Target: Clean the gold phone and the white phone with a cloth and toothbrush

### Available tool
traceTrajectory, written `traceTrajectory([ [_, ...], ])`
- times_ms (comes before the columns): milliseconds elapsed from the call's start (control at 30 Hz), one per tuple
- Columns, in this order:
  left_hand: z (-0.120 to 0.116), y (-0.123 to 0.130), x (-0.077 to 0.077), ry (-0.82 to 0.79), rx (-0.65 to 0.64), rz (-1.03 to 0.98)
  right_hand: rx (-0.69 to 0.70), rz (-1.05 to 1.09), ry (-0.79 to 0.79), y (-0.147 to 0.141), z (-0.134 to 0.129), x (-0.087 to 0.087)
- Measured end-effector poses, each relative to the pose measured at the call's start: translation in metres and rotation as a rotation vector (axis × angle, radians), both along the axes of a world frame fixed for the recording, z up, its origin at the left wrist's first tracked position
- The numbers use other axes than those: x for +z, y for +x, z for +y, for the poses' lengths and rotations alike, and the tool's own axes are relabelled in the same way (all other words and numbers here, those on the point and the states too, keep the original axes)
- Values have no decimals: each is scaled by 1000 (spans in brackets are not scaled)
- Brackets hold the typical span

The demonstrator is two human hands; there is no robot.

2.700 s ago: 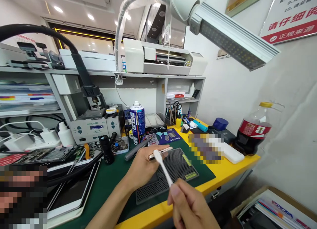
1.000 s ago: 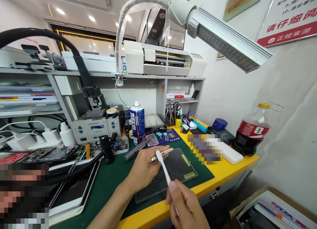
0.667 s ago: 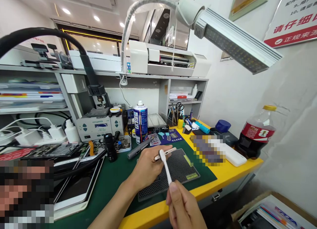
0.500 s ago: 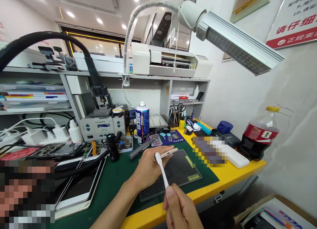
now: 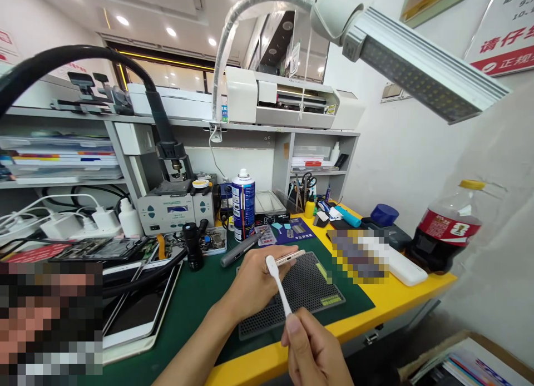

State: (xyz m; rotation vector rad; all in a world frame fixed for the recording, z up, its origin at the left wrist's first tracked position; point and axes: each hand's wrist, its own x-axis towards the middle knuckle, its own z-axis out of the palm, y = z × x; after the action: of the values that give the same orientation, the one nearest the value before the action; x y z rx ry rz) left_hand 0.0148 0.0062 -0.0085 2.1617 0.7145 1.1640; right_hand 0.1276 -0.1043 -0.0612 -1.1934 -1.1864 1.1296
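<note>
One phone (image 5: pixel 291 258) lies in left hand (image 5: pixel 253 280), brush (image 5: pixel 280 286) in right hand (image 5: pixel 315 347)

1 held phone (image 5: pixel 292 257), 1 held brush (image 5: pixel 279 286), 1 spray can (image 5: pixel 243 205), 1 red-labelled bottle (image 5: pixel 448 228)

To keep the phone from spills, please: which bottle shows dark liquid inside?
The big clear bottle, rightmost on the table. The white bottle at left, small yellow bottle, and little white bottle on the shelf show none.
</note>
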Motion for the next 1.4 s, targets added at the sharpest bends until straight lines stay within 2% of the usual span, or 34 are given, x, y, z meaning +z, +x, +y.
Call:
traceTrajectory([
  [200,-2,3,2,26,-24,-16,-54,-113,12,13,1,1],
  [367,-5,5,3,50,-32,17,-129,-184,-14,40,5,-3],
  [467,-4,3,2,50,-30,5,-196,-155,-79,59,10,-2],
  [600,-2,1,1,30,-2,-4,-284,-51,-49,68,7,8],
  [667,-2,1,2,29,-21,5,-232,-51,-34,60,0,14],
  [733,-3,2,3,29,-28,9,-118,-76,-44,46,-7,20],
  [867,-3,2,3,7,-14,1,28,-64,-52,20,-9,24],
  [967,-2,1,1,-22,-12,-11,36,-48,-63,15,-5,22],
  [1100,-2,1,1,-44,-20,-24,61,-96,-51,21,-1,18],
  [1400,-7,4,6,38,-44,38,-98,-176,-6,47,1,5],
])
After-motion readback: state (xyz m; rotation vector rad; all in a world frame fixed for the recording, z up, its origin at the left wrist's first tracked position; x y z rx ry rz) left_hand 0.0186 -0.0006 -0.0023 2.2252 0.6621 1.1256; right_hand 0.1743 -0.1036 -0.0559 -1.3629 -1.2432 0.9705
